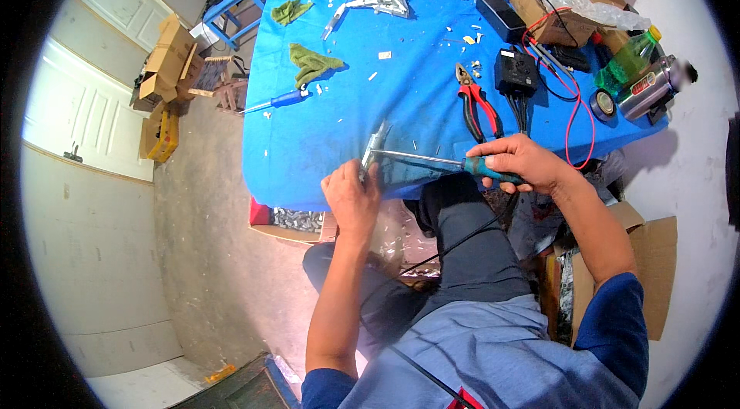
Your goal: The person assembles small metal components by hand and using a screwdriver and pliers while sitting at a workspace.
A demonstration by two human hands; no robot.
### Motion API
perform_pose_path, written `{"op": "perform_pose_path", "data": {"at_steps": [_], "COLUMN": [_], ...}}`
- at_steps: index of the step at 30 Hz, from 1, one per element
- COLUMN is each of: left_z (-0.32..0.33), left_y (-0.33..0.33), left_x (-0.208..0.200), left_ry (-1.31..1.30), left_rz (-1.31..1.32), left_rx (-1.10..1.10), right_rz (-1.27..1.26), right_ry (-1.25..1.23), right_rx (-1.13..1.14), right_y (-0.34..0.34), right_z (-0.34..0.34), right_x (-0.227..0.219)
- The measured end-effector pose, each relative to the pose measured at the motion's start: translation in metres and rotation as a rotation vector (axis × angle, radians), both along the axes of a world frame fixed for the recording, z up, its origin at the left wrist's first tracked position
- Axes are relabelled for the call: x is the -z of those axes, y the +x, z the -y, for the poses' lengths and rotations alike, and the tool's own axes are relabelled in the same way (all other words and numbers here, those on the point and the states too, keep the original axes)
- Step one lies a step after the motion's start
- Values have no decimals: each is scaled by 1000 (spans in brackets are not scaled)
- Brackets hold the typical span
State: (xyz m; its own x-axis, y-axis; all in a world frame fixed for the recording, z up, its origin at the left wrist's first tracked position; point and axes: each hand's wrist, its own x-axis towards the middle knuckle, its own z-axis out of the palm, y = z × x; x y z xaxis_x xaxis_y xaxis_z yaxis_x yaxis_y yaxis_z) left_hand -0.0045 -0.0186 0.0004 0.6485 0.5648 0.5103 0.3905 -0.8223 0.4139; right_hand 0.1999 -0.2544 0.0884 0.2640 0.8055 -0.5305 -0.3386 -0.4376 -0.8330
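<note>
At the near edge of the blue-covered table, my left hand [351, 197] is closed around the lower end of a slim silvery-white piece [375, 141] and keeps it upright. My right hand [524, 166] grips the teal handle of a screwdriver [420, 157]. Its long shaft points left, and the tip meets the side of the slim piece; whether it is inserted I cannot tell. Beyond my right hand lie pliers [479, 107] with red and black handles. A second screwdriver [287, 99] with a blue handle rests farther left.
Heaps of similar slim pieces [381, 0] cover the table's far side. Two green cloths [312, 64] lie at the left. A black box with cables [515, 71], a green bottle [628, 62] and a steel flask [649, 89] crowd the right. Below the table edge sits a box of metal parts [297, 222].
</note>
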Motion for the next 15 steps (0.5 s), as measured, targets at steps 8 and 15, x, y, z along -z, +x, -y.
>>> {"op": "perform_pose_path", "data": {"at_steps": [8, 15], "left_z": [3, -11], "left_y": [-1, -22], "left_x": [0, -5], "left_ry": [-25, -242], "left_rz": [16, 20], "left_rx": [2, 42], "right_rz": [476, 447], "right_ry": [257, 431], "right_rx": [232, 422], "right_y": [-29, -37], "right_z": [-13, -46], "right_x": [-9, 3]}}
